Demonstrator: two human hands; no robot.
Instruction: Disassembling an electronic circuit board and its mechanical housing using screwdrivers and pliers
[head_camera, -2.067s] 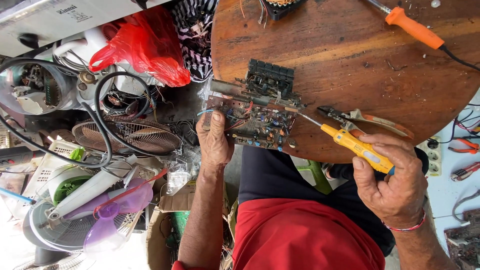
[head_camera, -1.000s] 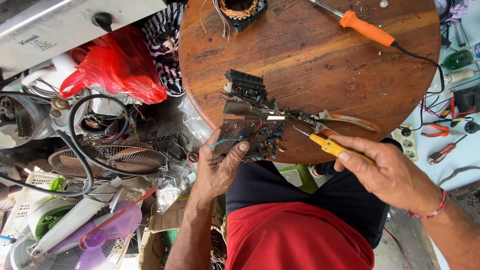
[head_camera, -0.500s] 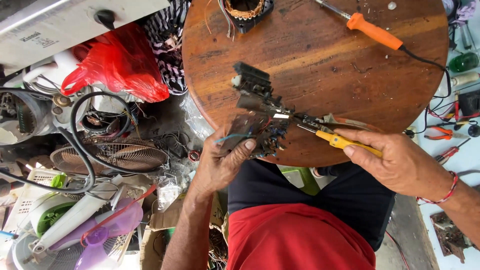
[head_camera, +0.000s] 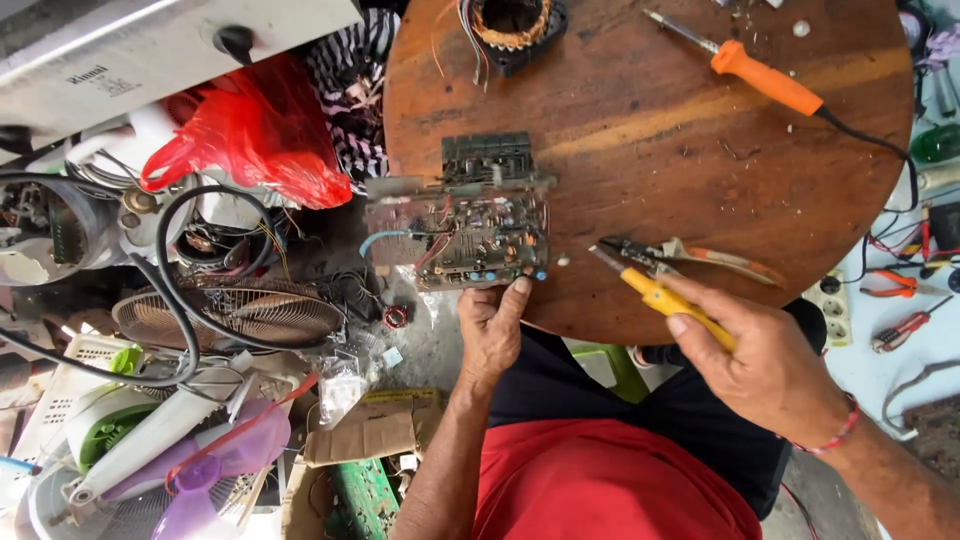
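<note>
Steadying the circuit board (head_camera: 460, 225) at the round tabletop's (head_camera: 700, 180) near edge, the left hand (head_camera: 492, 335) presses open fingertips against it; the right hand (head_camera: 765, 365) grips a yellow-handled screwdriver (head_camera: 660, 297), best kept low and controlled.

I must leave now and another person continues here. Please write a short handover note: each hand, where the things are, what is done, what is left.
Left hand: fingertips on the near edge of the circuit board, which lies flat at the round wooden table's edge.
Right hand: grips the yellow-handled tool, tip off the board.
Pliers lie beside that tool; orange soldering iron lies at the far side.
Done: cannot tell from the board.
Left: tool not yet on the board.
</note>
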